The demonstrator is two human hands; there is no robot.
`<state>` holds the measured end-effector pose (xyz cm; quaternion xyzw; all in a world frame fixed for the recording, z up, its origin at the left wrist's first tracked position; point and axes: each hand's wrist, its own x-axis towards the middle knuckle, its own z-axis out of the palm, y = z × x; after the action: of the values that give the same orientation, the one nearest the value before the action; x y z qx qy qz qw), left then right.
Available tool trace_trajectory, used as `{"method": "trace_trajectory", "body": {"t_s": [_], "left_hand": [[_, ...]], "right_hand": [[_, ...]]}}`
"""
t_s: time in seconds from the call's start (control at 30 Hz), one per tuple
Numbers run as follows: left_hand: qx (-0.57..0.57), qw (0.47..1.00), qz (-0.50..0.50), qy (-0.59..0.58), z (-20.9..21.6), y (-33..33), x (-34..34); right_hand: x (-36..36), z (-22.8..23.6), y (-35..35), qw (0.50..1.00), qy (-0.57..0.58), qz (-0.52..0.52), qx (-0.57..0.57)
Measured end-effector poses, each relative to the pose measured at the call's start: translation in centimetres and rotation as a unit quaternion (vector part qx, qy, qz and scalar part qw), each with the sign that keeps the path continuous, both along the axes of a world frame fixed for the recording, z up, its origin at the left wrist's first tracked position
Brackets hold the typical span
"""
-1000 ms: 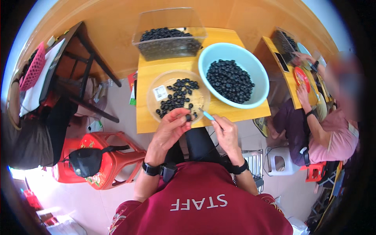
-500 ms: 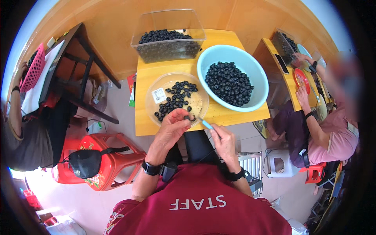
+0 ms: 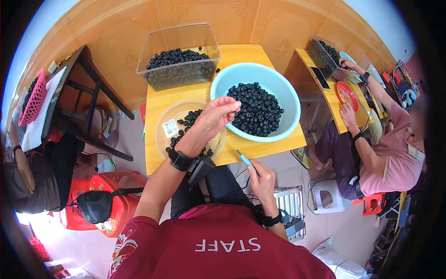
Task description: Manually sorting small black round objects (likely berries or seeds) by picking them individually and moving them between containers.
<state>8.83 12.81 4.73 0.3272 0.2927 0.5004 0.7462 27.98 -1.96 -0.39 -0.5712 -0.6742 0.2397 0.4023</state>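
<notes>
Left hand (image 3: 216, 116): can't tell what, if anything, fingertips hold. Forearm (image 3: 160, 183) hides part of round clear tray (image 3: 179, 111). Far-left co-worker (image 3: 32, 174) cut off; right co-worker's head (image 3: 418, 116) blurred.

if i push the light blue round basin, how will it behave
The light blue round basin looks like smooth plastic, so it may slide on the yellow wooden table. Its heaped small black round pieces probably add weight and could roll if tipped.
</notes>
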Motion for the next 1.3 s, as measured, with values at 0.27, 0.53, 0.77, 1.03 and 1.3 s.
{"method": "trace_trajectory", "body": {"t_s": [0.27, 0.53, 0.77, 1.03, 1.3], "left_hand": [[0.008, 1.0, -0.015, 0.007, 1.7, 4.7, 2.4], [0.063, 0.967, -0.014, 0.247, 1.3, 0.3, -5.4], [0.206, 0.775, 0.005, 0.597, -6.6, -3.8, -7.8], [0.289, 0.657, 0.106, 0.688, -7.9, -7.0, -5.2], [0.104, 0.915, 0.122, 0.37, -5.5, -7.8, -7.6]], "right_hand": [[0.6, -0.9, -0.3, 0.999, -0.006, 0.008, 0.053], [0.3, -1.2, -0.4, 0.999, 0.004, 0.004, 0.035], [-1.0, -1.2, 0.0, 0.999, 0.001, 0.031, 0.037], [-1.9, -0.3, -1.1, 1.0, -0.013, 0.016, 0.008], [-2.3, 0.0, -0.4, 0.998, 0.005, 0.04, 0.038]]}}
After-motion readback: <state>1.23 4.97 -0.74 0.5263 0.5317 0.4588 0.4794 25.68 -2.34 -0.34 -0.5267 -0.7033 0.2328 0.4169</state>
